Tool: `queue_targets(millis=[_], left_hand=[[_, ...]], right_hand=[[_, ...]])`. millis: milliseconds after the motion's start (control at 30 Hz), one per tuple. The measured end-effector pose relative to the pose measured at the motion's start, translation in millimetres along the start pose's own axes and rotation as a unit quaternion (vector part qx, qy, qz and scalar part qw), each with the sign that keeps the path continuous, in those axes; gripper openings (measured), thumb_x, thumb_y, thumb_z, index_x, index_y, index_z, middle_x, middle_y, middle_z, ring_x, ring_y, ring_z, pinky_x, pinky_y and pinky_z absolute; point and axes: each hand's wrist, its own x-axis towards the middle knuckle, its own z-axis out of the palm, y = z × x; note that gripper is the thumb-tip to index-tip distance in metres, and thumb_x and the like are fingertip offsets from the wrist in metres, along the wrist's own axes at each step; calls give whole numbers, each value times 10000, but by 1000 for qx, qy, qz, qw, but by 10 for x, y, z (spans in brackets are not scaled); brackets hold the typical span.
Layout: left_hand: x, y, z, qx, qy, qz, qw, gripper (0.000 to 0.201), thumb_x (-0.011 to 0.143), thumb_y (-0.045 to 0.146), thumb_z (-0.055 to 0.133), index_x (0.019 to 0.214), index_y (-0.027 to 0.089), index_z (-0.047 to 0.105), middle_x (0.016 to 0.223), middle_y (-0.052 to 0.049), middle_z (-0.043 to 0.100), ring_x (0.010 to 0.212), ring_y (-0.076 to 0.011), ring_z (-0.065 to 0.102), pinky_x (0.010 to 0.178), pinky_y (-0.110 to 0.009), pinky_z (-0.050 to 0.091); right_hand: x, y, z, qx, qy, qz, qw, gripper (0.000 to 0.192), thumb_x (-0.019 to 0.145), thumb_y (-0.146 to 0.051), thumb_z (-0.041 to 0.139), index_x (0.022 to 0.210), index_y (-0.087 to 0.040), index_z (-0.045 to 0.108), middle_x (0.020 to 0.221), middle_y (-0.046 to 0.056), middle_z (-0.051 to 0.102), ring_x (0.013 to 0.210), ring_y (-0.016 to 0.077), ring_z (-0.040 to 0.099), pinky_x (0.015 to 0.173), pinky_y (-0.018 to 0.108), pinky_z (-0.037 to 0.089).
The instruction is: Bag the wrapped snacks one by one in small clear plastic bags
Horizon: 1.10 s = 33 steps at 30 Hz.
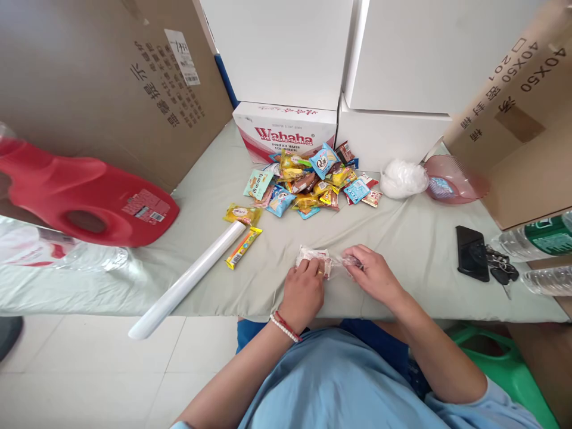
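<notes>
My left hand (307, 292), with a red and a white bracelet at the wrist, lies over a small clear plastic bag (300, 255) with white-and-red printed packets inside. Its fingers curl over the bag and hold it against the cloth. To the right, my right hand (373, 275) is closed, its fingers pinching the twisted, gathered end of the same bag. The fingers partly cover the bag's contents. Beyond both hands lies a pile of wrapped snacks (306, 182) in yellow, blue and brown wrappers. A yellow snack stick (243, 247) lies left of the bag.
A white roll (187, 280) lies slanted over the table's front edge. At left lies a red jug (89, 196). A pink bowl (460, 185) and a bundle of white plastic bags (402, 179) are at right, near a black phone (472, 253) and keys. Boxes (286, 134) line the back.
</notes>
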Motion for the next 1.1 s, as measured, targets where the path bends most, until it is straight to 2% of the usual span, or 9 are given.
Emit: queue_targets(millis=[133,267,367,467,633,800,900,1000,1100], left_hand=[[-17,-63,7,-31,17,21,999,212,855,105,536,963,166,708,1074,-149,663,1097,-313,603,972,-511,479],[-190,-338,-9,-172,49,15,984,325,744,107,558,1002,212,726,1066,-95,709,1112,-279,644,1220,-567,306],[-349,-556,36,-309,127,-73,940,394,783,115,461,1037,252,730,1090,-44,728,1088,-233,666,1156,-481,421],[-353,-651,119,-304,190,-220,907,300,901,258,482,1066,234,731,1113,-86,699,1125,-274,631,1040,-461,497],[-95,-515,190,-280,146,-237,919,209,904,357,585,976,225,731,1089,-101,682,1102,-306,597,1026,-516,484],[14,-222,163,-403,192,-165,879,141,887,210,568,967,232,682,1130,-79,646,1090,-227,630,1013,-414,530],[43,-197,213,-403,207,-218,864,213,869,217,585,1065,209,669,1217,-115,571,1145,-240,606,962,-412,571],[96,-331,282,-416,153,-283,851,304,811,252,652,1102,169,680,1273,-142,544,1137,-251,617,900,-393,598],[139,-447,270,-417,76,-285,860,231,762,277,698,966,172,726,1191,-114,625,1062,-243,646,896,-378,583]], right_hand=[[358,-271,248,41,-37,-88,995,200,918,-86,541,1002,-185,692,972,54,656,879,165,632,813,264,481],[599,-333,544,61,-102,-123,985,272,910,-33,512,1021,-173,717,981,56,676,888,149,645,831,258,499],[598,-283,634,41,-130,-154,979,279,872,-14,522,984,-164,729,977,65,684,917,166,644,862,282,505],[539,-223,636,46,-125,-154,979,306,852,4,498,972,-167,721,1025,71,696,954,169,650,902,298,506],[427,-237,593,105,-106,-102,984,160,972,-199,537,1076,-186,656,1050,68,689,934,172,655,876,321,535],[227,-243,555,197,-77,-27,977,424,1040,-417,499,1412,-215,471,1278,127,647,1112,202,652,912,365,575],[143,-156,556,206,-51,9,977,447,1035,-362,491,1453,-210,446,1339,156,583,1138,210,651,939,389,583],[136,-54,585,214,-42,24,976,451,996,-276,533,1439,-214,476,1358,154,539,1102,202,668,942,394,591],[154,-3,599,244,-35,52,968,445,986,-270,541,1428,-234,506,1337,136,548,999,186,700,920,388,605]])
